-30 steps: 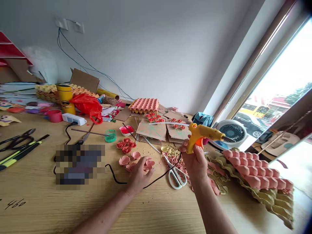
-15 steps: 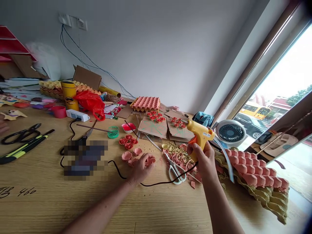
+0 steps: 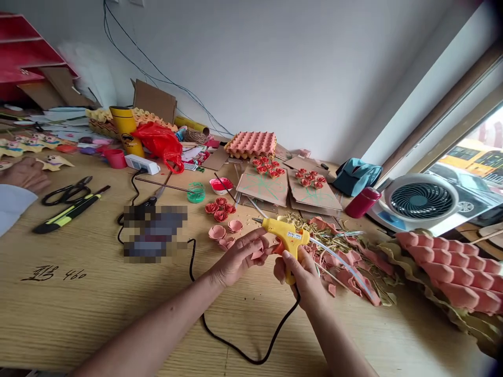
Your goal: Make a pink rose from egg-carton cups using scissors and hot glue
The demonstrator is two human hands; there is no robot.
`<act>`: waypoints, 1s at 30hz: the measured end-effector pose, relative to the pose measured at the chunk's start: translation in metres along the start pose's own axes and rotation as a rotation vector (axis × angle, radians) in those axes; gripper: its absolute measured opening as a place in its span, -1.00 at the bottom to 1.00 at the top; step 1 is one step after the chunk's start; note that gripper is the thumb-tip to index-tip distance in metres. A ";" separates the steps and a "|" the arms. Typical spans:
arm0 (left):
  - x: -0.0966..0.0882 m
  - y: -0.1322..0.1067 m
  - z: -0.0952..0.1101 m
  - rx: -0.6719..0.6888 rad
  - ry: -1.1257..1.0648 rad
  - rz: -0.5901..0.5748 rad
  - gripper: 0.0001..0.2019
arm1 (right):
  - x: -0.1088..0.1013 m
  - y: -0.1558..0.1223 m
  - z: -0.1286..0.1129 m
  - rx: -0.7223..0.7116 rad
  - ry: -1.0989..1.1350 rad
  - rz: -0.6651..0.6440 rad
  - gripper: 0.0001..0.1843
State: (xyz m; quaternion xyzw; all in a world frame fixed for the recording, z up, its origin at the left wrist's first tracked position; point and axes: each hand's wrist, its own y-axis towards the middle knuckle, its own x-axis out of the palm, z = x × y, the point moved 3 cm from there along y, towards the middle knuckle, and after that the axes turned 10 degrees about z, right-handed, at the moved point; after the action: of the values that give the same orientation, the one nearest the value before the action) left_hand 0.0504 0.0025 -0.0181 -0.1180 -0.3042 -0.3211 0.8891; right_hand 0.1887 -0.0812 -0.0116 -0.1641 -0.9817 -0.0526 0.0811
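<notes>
My right hand (image 3: pixel 304 275) is wrapped round the handle of a yellow hot glue gun (image 3: pixel 288 234), its nozzle pointing left and a clear glue stick (image 3: pixel 341 264) trailing from its back. In my left hand (image 3: pixel 241 256), just left of the gun, is a pink egg-carton cup (image 3: pixel 257 254), partly hidden by the fingers. Beyond that hand lie plain pink cups (image 3: pixel 217 232), one partly covered by it. Farther back are several red-edged paper-pulp roses (image 3: pixel 220 209). Pink and tan carton scraps (image 3: pixel 349 262) are heaped to the right of the gun.
Cardboard pieces (image 3: pixel 262 186) with red flowers stand behind. Black scissors (image 3: pixel 68 192) and a utility knife (image 3: pixel 70 212) lie left, near another person's hand (image 3: pixel 25 174). The gun's black cord (image 3: pixel 236 348) loops across the table. Egg trays (image 3: pixel 451 267) and a fan (image 3: pixel 420 201) are at right.
My left hand has lifted the pink cup off the table and moved right. The glue gun has come down and left towards it. The view has shifted, and another person's hand shows more at left.
</notes>
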 end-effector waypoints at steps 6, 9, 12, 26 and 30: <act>0.006 -0.001 0.004 0.015 0.050 -0.086 -0.76 | 0.003 -0.006 -0.001 0.041 0.090 -0.030 -0.72; 0.011 -0.004 0.007 0.095 0.171 -0.142 -0.79 | 0.004 -0.008 -0.005 0.032 0.123 -0.031 -0.70; 0.013 -0.006 0.009 0.174 0.321 -0.177 -0.79 | 0.004 -0.009 -0.007 0.012 0.134 -0.036 -0.71; 0.005 -0.001 0.000 0.107 0.478 -0.125 -0.53 | -0.009 -0.004 -0.009 -0.017 0.039 0.054 -0.67; -0.007 0.003 -0.008 0.073 0.676 -0.026 -0.41 | -0.024 -0.003 -0.019 -0.045 -0.016 0.072 -0.70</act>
State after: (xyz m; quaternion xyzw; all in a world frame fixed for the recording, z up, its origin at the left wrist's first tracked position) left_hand 0.0520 0.0055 -0.0285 0.0310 -0.0050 -0.3421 0.9391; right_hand 0.2123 -0.0935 0.0022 -0.2015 -0.9743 -0.0706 0.0713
